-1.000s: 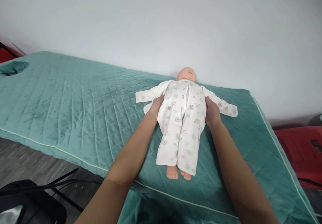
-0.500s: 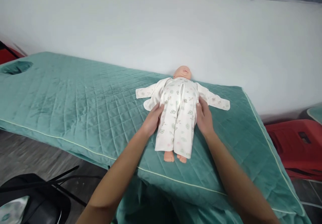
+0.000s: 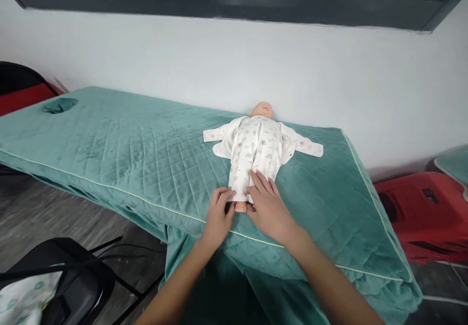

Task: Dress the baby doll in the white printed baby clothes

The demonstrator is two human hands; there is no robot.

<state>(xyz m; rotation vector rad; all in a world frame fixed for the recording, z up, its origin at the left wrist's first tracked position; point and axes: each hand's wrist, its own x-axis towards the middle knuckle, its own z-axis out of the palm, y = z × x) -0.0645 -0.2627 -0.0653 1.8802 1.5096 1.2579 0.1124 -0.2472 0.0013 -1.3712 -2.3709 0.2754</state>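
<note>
A baby doll (image 3: 262,109) lies on its back with its head by the wall, its sleeves spread out sideways. It wears a white printed top (image 3: 307,146) and white printed trousers (image 3: 241,169). At the hem of the trouser leg on the left, my left hand (image 3: 218,218) pinches the cloth between thumb and fingers. My right hand (image 3: 270,210) grips the lower part of the other trouser leg, fingers on top and thumb by the hem. One bare foot (image 3: 240,207) shows between my hands; the other is hidden behind my right hand.
A green quilted cover (image 3: 146,140) lies over the bed, which has a hole (image 3: 60,105) at its far left. Black folding chair (image 3: 73,281) with printed cloth (image 3: 31,298) stands lower left. A red plastic chair (image 3: 420,213) is at right; a white wall (image 3: 183,62) runs behind.
Both hands have slid from the sides of the doll's upper trousers down to the leg hems. The right hand now covers one foot. The view has tilted up slightly.
</note>
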